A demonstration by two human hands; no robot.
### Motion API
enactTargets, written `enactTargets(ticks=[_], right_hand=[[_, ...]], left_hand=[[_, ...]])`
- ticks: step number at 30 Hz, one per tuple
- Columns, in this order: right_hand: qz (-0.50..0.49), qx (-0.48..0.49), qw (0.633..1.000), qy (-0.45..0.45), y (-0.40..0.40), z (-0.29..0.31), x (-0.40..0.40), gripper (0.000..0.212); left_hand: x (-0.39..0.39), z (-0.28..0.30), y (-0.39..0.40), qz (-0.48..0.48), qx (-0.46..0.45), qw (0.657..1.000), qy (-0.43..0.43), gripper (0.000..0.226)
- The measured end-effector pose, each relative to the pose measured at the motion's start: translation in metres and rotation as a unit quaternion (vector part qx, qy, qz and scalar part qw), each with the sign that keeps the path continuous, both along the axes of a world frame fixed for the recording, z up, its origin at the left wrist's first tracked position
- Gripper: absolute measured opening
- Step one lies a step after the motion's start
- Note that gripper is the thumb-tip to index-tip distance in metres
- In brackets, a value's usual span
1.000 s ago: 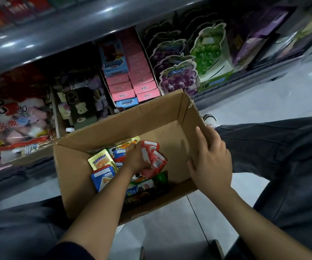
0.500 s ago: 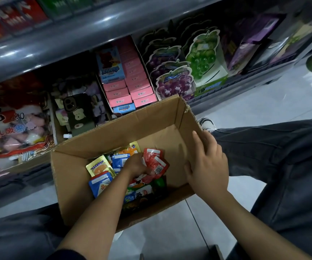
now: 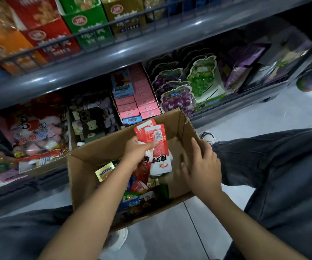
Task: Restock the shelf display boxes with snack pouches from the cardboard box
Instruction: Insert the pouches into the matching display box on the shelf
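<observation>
Over the cardboard box (image 3: 87, 171), near its far wall | left hand (image 3: 139, 150) has lifted the red-and-white snack pouches (image 3: 156, 147) clear of the heap, fingers curled round them | right hand (image 3: 202, 166) open, fingers relaxed, by the right wall | shelving comes next.

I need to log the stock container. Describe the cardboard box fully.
The cardboard box is plain brown corrugated card, open-topped, its flaps standing up, one far corner torn. It sits on the pale floor between the person's knees, before the bottom shelf. Mixed snack pouches fill its left part. The right hand rests on its right wall; the left hand holds red-and-white pouches above it.
</observation>
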State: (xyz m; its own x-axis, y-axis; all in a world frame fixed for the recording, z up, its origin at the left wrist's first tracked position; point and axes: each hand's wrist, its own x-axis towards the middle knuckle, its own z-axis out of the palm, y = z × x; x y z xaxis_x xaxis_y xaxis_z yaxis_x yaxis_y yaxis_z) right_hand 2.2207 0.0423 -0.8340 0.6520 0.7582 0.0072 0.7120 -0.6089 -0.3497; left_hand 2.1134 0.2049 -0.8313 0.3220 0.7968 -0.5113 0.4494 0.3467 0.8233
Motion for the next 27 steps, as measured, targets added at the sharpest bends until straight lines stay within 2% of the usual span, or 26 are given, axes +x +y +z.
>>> enactTargets(ticks=[4, 6, 8, 9, 11, 13, 16, 19, 21, 24, 27], right_hand=[[0.000, 0.026, 0.998, 0.064, 0.004, 0.024, -0.002, 0.060], [0.044, 0.063, 0.986, 0.147, 0.012, 0.045, -0.006, 0.065], [0.090, 0.103, 0.945, 0.298, 0.023, 0.067, -0.011, 0.076], [0.099, 0.107, 0.919, 0.365, 0.029, 0.078, -0.014, 0.074], [0.110, 0.085, 0.884, 0.447, 0.040, 0.094, -0.016, 0.056], [0.119, 0.066, 0.862, 0.489, 0.051, 0.105, -0.016, 0.037], [0.109, 0.036, 0.824, 0.555, 0.066, 0.114, -0.012, 0.028], [0.112, -0.012, 0.806, 0.581, 0.080, 0.119, -0.006, 0.019], [0.113, -0.032, 0.786, 0.607, 0.087, 0.120, -0.003, 0.019], [0.088, -0.010, 0.771, 0.631, 0.095, 0.115, 0.001, 0.027], [0.088, 0.016, 0.750, 0.655, 0.102, 0.112, 0.004, 0.030]], left_hand=[[-0.006, 0.047, -0.006, -0.014, -0.022, 0.999, -0.030, 0.023], [-0.014, 0.068, -0.009, -0.027, -0.029, 0.998, -0.047, 0.025], [-0.023, 0.086, -0.014, -0.034, -0.043, 0.995, -0.079, 0.032], [-0.028, 0.093, -0.017, -0.037, -0.048, 0.994, -0.089, 0.037], [-0.039, 0.105, -0.022, -0.043, -0.060, 0.992, -0.098, 0.045], [-0.050, 0.113, -0.025, -0.033, -0.087, 0.988, -0.124, 0.042], [-0.066, 0.119, -0.024, 0.010, -0.147, 0.975, -0.166, 0.028], [-0.074, 0.118, -0.021, 0.043, -0.154, 0.971, -0.176, 0.009], [-0.075, 0.118, -0.018, 0.063, -0.145, 0.972, -0.174, 0.007], [-0.077, 0.115, -0.011, 0.069, -0.131, 0.971, -0.188, 0.024], [-0.081, 0.114, -0.007, 0.074, -0.142, 0.966, -0.203, 0.013]])
